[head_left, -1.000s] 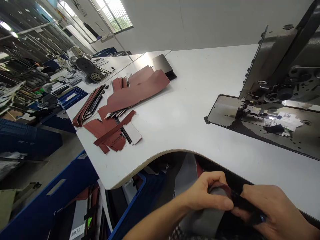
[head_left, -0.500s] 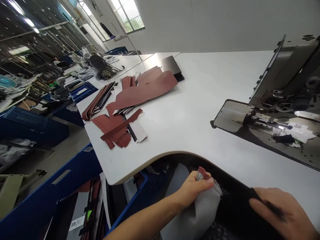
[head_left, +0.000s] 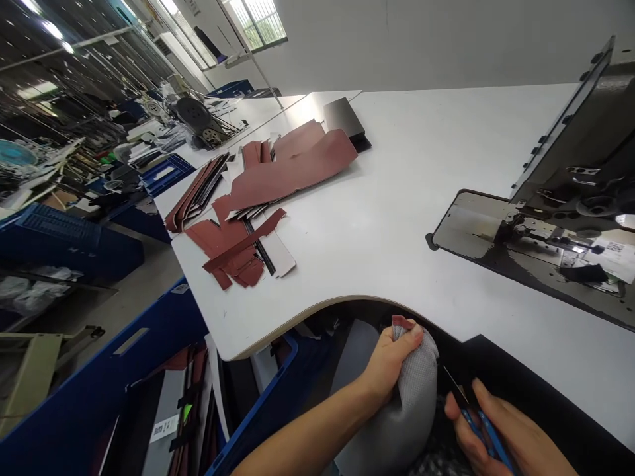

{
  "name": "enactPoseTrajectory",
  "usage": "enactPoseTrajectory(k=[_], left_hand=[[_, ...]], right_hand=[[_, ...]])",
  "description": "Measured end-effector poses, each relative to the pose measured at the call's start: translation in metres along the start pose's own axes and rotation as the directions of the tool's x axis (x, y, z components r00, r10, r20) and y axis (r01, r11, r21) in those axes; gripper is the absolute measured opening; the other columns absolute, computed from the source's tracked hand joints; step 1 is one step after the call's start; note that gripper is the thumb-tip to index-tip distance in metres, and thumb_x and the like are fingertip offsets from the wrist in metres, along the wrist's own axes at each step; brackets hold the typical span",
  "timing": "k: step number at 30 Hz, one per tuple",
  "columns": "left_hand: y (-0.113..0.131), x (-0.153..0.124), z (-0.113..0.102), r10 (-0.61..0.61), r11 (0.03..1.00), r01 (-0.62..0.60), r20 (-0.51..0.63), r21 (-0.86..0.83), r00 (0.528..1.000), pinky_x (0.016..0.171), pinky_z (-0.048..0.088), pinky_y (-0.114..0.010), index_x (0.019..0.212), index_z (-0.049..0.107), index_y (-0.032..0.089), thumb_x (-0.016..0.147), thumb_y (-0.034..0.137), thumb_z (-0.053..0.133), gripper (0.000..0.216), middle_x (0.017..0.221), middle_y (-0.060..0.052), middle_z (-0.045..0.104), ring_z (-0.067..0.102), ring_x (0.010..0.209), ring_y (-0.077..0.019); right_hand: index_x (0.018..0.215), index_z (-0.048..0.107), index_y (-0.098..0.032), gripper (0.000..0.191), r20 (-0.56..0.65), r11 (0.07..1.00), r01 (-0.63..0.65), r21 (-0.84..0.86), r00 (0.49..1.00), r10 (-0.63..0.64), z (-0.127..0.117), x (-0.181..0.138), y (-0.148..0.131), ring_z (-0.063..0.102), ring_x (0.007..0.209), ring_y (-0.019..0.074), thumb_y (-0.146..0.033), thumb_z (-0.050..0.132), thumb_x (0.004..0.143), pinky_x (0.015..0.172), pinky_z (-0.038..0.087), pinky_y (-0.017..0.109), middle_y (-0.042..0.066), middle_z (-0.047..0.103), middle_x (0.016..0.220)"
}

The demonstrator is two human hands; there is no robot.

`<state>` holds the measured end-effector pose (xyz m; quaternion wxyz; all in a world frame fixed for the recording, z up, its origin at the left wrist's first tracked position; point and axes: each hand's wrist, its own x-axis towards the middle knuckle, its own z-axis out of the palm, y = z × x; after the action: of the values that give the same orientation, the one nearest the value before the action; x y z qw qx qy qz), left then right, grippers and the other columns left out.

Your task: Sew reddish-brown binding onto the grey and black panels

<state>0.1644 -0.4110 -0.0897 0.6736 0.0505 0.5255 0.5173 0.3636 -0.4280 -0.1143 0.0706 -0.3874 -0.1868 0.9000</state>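
My left hand [head_left: 394, 360] is shut on a rolled grey mesh fabric piece [head_left: 414, 403], which has a reddish-brown edge showing at its top. My right hand [head_left: 489, 426] holds a pair of blue-handled scissors [head_left: 479, 423], their dark blade pointing up toward the fabric and a little apart from it. A black sheet [head_left: 526, 383] lies over the table's front edge, just above my right hand. Part of it is hidden behind my hands.
Reddish-brown leather pieces [head_left: 278, 182] and black strips lie on the white table [head_left: 377, 251] with its curved front cutout. A sewing machine [head_left: 560, 211] stands to the right. Blue crates [head_left: 114, 390] holding materials stand below left.
My right hand has moved down and away from the black strip and now holds scissors. The black sheet lies flatter on the table, and my left hand has stayed on the grey fabric.
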Motion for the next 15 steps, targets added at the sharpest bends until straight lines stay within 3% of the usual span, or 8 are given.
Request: enactPoseTrajectory(k=[6,12,15], left_hand=[[-0.003,0.001,-0.002,0.011,0.999,-0.01,-0.019,0.034,1.0,0.062,0.045,-0.023,0.08,0.061,0.015,0.047,0.06,0.096,0.065,0.068,0.003,0.059,0.055,0.062,-0.0103],[-0.006,-0.001,-0.002,-0.05,0.97,0.011,0.16,0.241,0.986,0.063,0.038,-0.022,0.07,0.062,0.013,0.059,0.065,0.089,0.059,0.066,0.003,0.053,0.046,0.062,-0.0074],[-0.008,-0.002,-0.001,-0.018,0.943,-0.032,0.149,0.331,0.989,0.071,0.04,-0.022,0.071,0.062,0.014,0.061,0.064,0.088,0.058,0.072,0.003,0.054,0.047,0.07,-0.0087]], right_hand=[[0.096,0.062,-0.018,0.057,-0.039,1.0,0.01,0.025,0.999,-0.009,0.003,-0.006,-0.006,0.029,0.043,0.0038,-0.074,0.067,0.084,0.044,0.024,0.021,-0.003,0.051,0.063],[0.086,0.062,-0.017,0.064,-0.046,0.999,-0.001,-0.043,0.999,-0.001,0.022,-0.002,-0.013,0.027,0.044,0.0032,-0.081,0.064,0.081,0.045,0.023,0.02,-0.005,0.045,0.058],[0.081,0.06,-0.017,0.068,-0.061,0.998,0.02,-0.054,0.998,-0.023,0.032,0.001,-0.012,0.023,0.043,0.0035,-0.085,0.064,0.076,0.045,0.019,0.021,-0.006,0.039,0.054]])
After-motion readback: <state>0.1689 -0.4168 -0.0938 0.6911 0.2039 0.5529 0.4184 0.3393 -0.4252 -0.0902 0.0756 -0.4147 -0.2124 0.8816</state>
